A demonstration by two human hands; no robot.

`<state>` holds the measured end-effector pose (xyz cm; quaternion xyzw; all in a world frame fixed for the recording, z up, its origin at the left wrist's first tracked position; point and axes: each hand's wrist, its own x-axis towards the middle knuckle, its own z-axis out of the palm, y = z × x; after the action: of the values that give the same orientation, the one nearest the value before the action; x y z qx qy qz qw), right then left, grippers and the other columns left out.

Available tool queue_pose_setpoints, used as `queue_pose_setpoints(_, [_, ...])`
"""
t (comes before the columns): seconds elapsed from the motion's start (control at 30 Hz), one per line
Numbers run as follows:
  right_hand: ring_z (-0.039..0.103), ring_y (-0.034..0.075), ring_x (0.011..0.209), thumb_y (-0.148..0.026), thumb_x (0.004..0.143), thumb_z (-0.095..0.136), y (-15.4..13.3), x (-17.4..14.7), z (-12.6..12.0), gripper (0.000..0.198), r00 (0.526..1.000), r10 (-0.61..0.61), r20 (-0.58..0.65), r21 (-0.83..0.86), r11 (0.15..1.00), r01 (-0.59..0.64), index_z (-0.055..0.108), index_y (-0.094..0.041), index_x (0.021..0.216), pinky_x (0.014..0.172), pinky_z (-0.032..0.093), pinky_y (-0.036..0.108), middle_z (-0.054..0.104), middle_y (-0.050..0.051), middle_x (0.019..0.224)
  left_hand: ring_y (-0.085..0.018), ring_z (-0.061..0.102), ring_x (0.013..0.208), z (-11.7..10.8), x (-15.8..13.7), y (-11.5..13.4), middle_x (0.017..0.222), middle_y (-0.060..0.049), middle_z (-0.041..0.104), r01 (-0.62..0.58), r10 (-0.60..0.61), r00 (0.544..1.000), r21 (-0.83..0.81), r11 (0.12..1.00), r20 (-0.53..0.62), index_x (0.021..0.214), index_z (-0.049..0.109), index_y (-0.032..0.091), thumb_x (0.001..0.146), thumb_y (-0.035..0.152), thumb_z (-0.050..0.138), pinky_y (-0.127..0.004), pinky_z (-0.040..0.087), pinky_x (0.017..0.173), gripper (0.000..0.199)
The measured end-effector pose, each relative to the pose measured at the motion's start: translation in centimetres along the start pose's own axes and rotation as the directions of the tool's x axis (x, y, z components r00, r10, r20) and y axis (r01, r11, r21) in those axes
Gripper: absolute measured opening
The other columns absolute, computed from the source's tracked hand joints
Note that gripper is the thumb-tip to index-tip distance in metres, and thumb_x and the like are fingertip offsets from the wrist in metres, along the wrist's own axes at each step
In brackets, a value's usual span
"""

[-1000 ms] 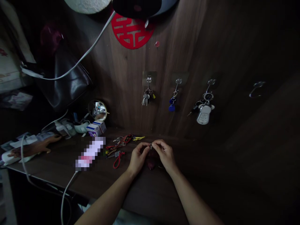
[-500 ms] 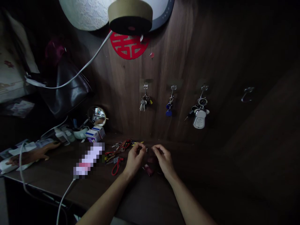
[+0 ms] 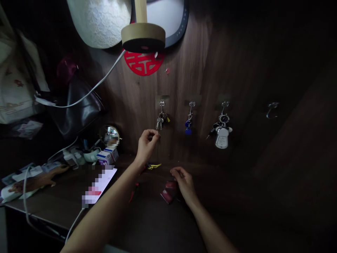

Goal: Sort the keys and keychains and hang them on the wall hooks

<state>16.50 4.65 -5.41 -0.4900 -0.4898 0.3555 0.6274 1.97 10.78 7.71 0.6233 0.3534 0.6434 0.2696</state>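
My left hand (image 3: 147,144) is raised in front of the wooden wall panel, just below a bunch of keys (image 3: 159,122) on the leftmost hook. Its thumb and forefinger are pinched on a small bit I cannot make out. Low over the desk, my right hand (image 3: 184,180) has its thumb and fingertips pressed together; anything between them is too small to see. Beside it on the desk lies a dark red pouch-like thing (image 3: 169,192). My left forearm mostly covers several key bundles, leaving a yellow piece (image 3: 154,166) and a red cord (image 3: 134,191) showing.
Blue tags (image 3: 188,130) and a set with a white fob (image 3: 222,137) hang from two further hooks; a bare hook (image 3: 272,110) is farther right. A phone (image 3: 105,184) on a cable, a round mirror (image 3: 110,135) and boxes (image 3: 107,156) stand left. A lamp (image 3: 143,37) hangs overhead.
My left hand has risen from the desk to just under the leftmost keys, parting from my right hand. My right hand stays low over the desk. The view has tilted slightly up.
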Motion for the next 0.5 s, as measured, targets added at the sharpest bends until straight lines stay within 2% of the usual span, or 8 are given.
queue_pose_setpoints(0.13, [0.053,0.016,0.064,-0.049,0.068,0.063,0.1,0.1,0.0,0.029,1.000,0.024,-0.005,0.052,0.998,-0.024,0.063,-0.020,0.067,0.057,0.040,0.024,0.061,0.001,0.067,-0.011,0.055,0.071,0.9,3.0,1.7,0.076,0.000,0.061,-0.098,0.099,0.994,-0.025,0.995,0.052,0.077,0.058,0.016,0.075,0.030,0.057,-0.021,0.041,0.067,0.014])
queue_pose_setpoints(0.27, [0.053,0.016,0.063,-0.046,0.067,0.063,-0.1,0.3,-0.1,0.027,0.999,0.031,-0.012,0.056,0.998,-0.030,0.063,-0.019,0.065,0.056,0.040,0.024,0.062,0.002,0.066,-0.010,0.055,0.065,1.9,5.6,2.7,0.072,0.000,0.062,-0.173,0.171,0.983,0.032,0.984,0.065,0.075,0.059,0.016,0.077,0.028,0.057,-0.020,0.041,0.063,0.013])
queue_pose_setpoints(0.5, [0.053,0.017,0.062,-0.046,0.065,0.062,-0.8,0.4,-0.4,0.027,0.998,0.053,-0.017,0.035,0.998,-0.052,0.062,-0.019,0.063,0.055,0.040,0.026,0.062,0.003,0.066,-0.013,0.059,0.066,2.4,8.2,2.5,0.072,-0.002,0.067,-0.148,0.150,0.989,0.236,0.960,0.009,0.075,0.065,0.015,0.075,0.028,0.059,-0.022,0.041,0.063,0.015])
